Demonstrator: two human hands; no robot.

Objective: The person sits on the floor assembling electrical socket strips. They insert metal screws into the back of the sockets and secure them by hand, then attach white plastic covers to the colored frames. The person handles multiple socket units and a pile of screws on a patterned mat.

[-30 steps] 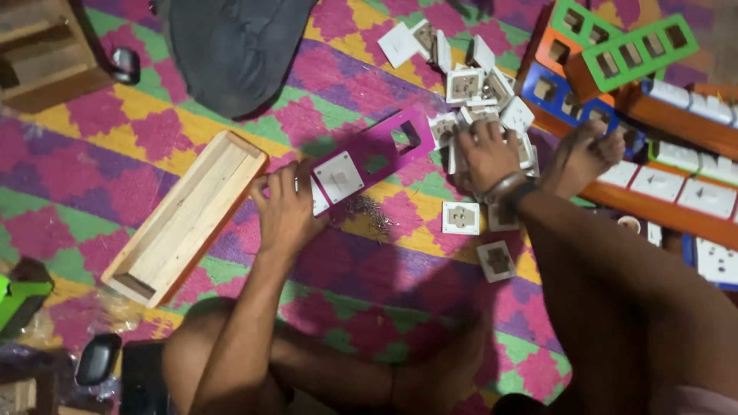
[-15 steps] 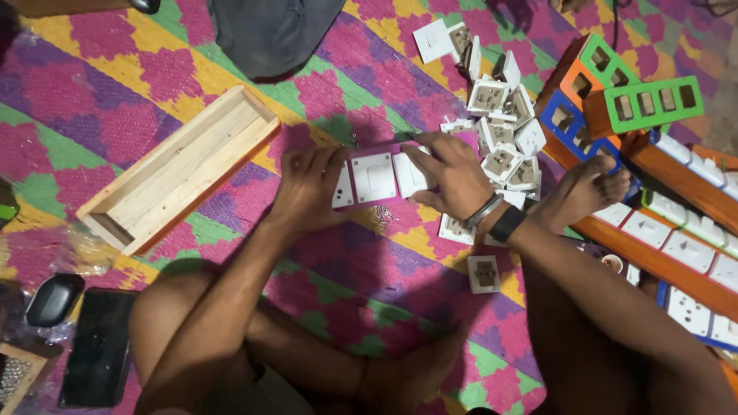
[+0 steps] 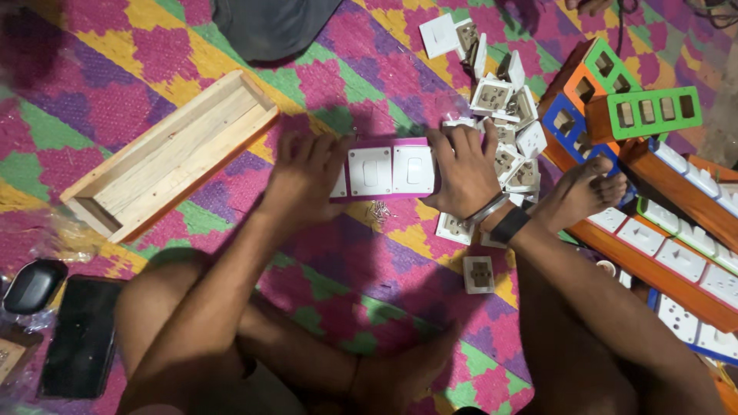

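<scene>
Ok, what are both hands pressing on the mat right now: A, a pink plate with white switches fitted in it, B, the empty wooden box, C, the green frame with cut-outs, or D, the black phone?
A: the left hand and right hand grip the two ends of the pink plate, with white switches set between them.

The floor is covered by a woven mat (image 3: 231, 31) patterned in purple, pink, yellow and green diamonds. Toward its left edge an open, shallow wooden box (image 3: 165, 157) is laid diagonally. A black rectangular phone (image 3: 81, 338) and a small black rounded case (image 3: 32, 284) are seen at the lower left corner. Dim, warm light is cast, with the corners left in shadow.
</scene>
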